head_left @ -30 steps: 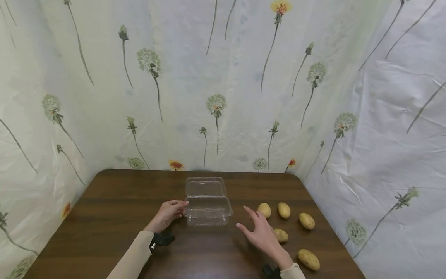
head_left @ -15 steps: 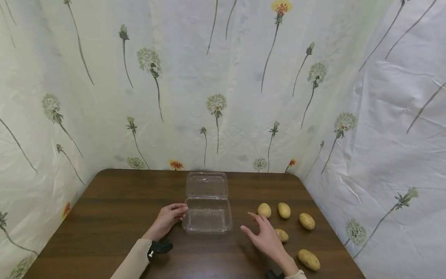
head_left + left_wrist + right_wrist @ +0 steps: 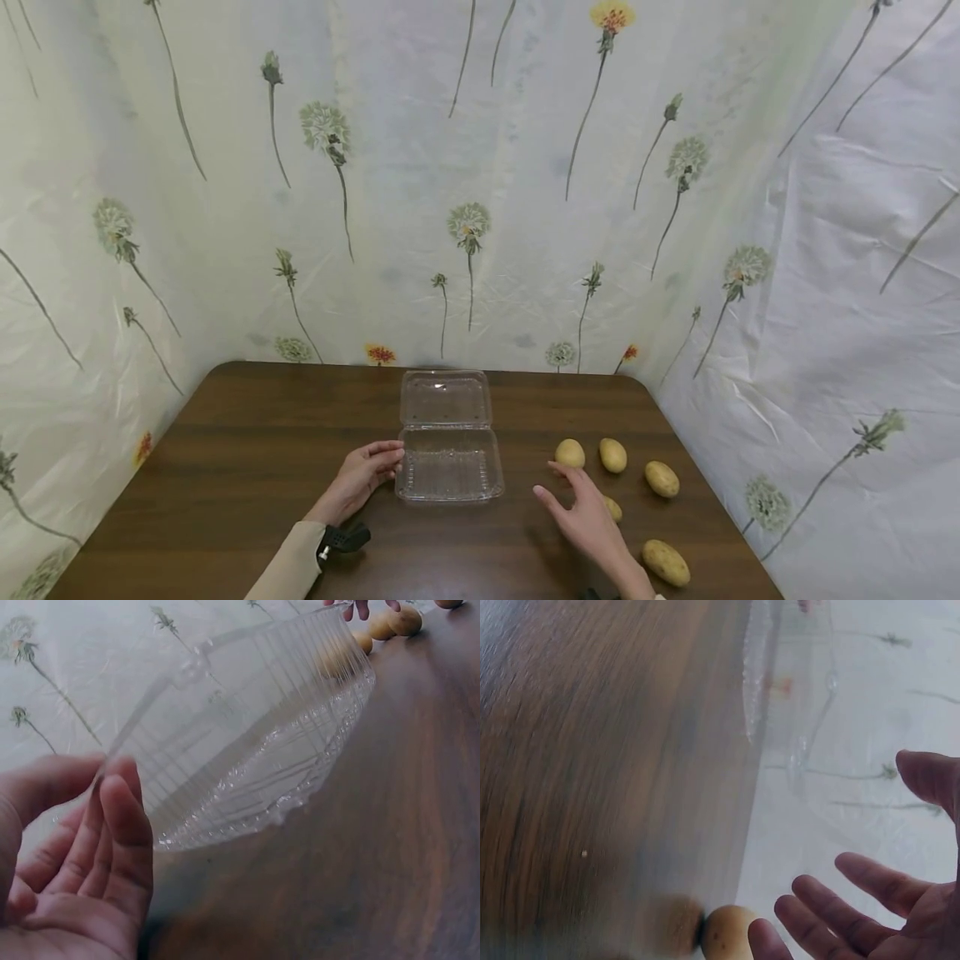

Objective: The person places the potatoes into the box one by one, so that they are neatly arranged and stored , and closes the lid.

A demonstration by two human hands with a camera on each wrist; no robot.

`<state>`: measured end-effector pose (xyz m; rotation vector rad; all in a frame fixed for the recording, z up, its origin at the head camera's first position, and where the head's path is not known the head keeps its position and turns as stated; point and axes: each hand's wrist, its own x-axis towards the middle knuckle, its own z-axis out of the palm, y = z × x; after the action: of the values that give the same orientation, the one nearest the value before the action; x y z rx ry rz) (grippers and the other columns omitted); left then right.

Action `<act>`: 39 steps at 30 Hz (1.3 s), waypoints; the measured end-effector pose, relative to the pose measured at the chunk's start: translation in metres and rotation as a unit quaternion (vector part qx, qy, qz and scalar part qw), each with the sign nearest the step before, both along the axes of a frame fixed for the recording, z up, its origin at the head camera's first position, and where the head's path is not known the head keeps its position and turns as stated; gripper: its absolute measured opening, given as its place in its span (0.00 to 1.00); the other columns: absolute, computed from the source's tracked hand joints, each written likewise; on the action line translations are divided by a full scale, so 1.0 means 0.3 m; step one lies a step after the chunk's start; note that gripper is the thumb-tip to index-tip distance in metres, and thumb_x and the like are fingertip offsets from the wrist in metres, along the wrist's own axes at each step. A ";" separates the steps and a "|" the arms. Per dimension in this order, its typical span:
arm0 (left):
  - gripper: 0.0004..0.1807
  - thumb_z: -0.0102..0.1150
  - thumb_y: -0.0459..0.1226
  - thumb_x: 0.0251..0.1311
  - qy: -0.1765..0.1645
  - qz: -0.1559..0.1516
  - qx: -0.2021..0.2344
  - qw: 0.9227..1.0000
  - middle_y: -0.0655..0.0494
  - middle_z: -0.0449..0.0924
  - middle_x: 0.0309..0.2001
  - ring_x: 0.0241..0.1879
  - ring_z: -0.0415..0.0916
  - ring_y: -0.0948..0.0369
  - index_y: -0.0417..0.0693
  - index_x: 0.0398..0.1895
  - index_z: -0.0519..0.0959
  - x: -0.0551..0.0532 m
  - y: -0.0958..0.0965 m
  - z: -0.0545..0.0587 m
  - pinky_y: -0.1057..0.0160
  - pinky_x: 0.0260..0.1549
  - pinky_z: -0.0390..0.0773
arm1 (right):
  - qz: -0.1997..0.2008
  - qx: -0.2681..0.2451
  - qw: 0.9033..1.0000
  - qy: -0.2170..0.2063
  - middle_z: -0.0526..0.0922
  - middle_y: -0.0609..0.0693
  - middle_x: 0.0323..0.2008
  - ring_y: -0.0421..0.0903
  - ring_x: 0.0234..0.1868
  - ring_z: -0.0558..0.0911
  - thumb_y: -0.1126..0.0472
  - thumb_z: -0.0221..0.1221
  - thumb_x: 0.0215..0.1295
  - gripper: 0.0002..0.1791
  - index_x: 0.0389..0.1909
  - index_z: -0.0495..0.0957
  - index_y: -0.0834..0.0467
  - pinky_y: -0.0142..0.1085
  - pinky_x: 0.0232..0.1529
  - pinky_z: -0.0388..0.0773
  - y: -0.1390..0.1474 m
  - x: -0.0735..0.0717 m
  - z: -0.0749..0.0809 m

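A clear plastic clamshell container [image 3: 450,479] stands with its lid [image 3: 446,398] folded back toward the far table edge. My left hand [image 3: 362,481] pinches the left rim between thumb and fingers, as the left wrist view also shows. Inside the container I see nothing. My right hand [image 3: 592,521] hovers over the table right of the container, fingers spread and empty. Its fingertips are close to a yellow potato [image 3: 570,453] in the head view. Another potato [image 3: 613,508] is partly hidden behind this hand. In the right wrist view a potato [image 3: 726,932] shows below the fingers.
More potatoes lie at the right: one at the back [image 3: 612,456], one near the right edge [image 3: 662,479] and one closer to me [image 3: 666,563]. The dark wooden table [image 3: 247,450] meets a flower-printed curtain [image 3: 390,208] at its back.
The container has come down from a tilt to lie flatter, its near edge shifted toward me. My left hand has lowered slightly with it; my right hand has moved right, closer to the potatoes.
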<state>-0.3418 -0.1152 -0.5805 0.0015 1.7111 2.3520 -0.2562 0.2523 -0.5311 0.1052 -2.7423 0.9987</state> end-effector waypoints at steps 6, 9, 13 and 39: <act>0.25 0.60 0.34 0.63 -0.001 -0.012 0.018 1.000 0.56 0.79 0.37 0.32 0.77 0.65 0.27 0.59 0.69 0.000 -0.005 -0.012 0.70 0.33 0.78 | -0.006 -0.022 1.000 -0.007 0.77 0.53 0.54 0.53 0.58 0.74 0.38 0.61 0.61 0.32 0.61 0.73 0.50 0.40 0.45 0.76 0.018 0.000 0.003; 0.26 0.61 0.35 0.63 0.002 -0.015 0.017 1.000 0.56 0.79 0.37 0.32 0.77 0.65 0.28 0.59 0.69 -0.001 -0.007 -0.013 0.70 0.33 0.78 | -0.009 -0.029 1.000 -0.003 0.77 0.52 0.54 0.52 0.58 0.74 0.37 0.60 0.61 0.32 0.61 0.73 0.51 0.41 0.45 0.77 0.023 -0.002 0.006; 0.26 0.61 0.36 0.63 0.005 -0.020 0.018 1.000 0.56 0.79 0.37 0.32 0.77 0.66 0.28 0.60 0.69 -0.003 -0.007 -0.011 0.70 0.33 0.78 | -0.012 -0.037 0.999 -0.002 0.76 0.51 0.56 0.53 0.58 0.73 0.36 0.59 0.61 0.33 0.61 0.73 0.51 0.43 0.45 0.78 0.034 -0.001 0.015; 0.28 0.61 0.35 0.63 0.008 -0.032 0.035 0.999 0.57 0.80 0.36 0.32 0.78 0.67 0.26 0.61 0.67 0.009 -0.010 -0.006 0.71 0.33 0.78 | -0.055 -0.037 0.998 0.011 0.73 0.56 0.61 0.57 0.62 0.72 0.39 0.60 0.63 0.36 0.65 0.68 0.57 0.51 0.51 0.78 0.210 -0.002 0.086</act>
<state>-0.3392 -0.1183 -0.5824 0.0846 1.6105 2.3693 -0.2567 0.3155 -0.5053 -0.0458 -2.6553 1.0618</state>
